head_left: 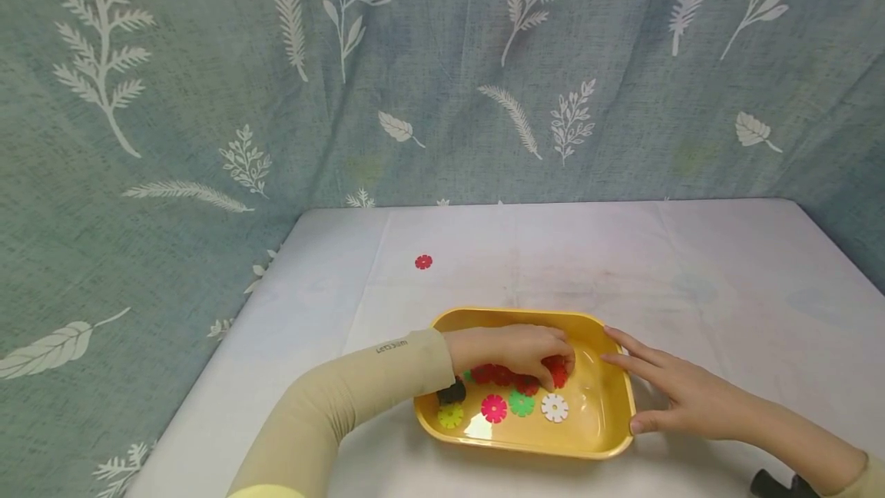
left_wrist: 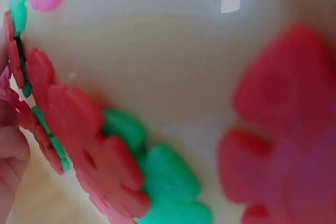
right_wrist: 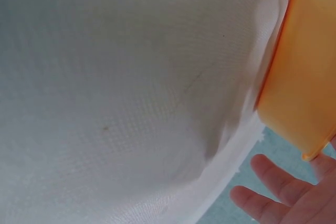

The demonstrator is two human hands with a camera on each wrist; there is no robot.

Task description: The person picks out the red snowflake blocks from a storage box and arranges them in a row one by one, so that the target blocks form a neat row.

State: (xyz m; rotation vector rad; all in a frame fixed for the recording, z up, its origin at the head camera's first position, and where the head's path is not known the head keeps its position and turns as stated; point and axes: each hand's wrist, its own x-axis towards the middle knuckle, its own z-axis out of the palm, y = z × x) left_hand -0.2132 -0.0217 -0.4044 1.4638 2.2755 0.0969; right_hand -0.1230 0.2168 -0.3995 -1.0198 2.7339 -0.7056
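My left hand [head_left: 522, 348] reaches into a yellow plastic tray [head_left: 611, 448], its fingers curled down round a red notched plastic disc [head_left: 557, 375]. More red discs lie under and beside the palm, partly hidden by it. In the left wrist view red discs [left_wrist: 86, 153] and a green disc [left_wrist: 170, 182] show close up near the fingers [left_wrist: 10, 150]. Along the tray's near side are a yellow disc [head_left: 451, 416], a pink one [head_left: 494, 409], a green one [head_left: 522, 403] and a white one [head_left: 555, 408]. My right hand [head_left: 694, 398] rests with spread fingers against the tray's right rim.
A single red disc [head_left: 423, 261] lies on the white-covered table [head_left: 726, 267] beyond the tray. Black pieces [head_left: 452, 392] sit at the tray's left end. A dark object [head_left: 770, 485] lies at the bottom right. Patterned green-blue cloth [head_left: 442, 98] hangs behind the table.
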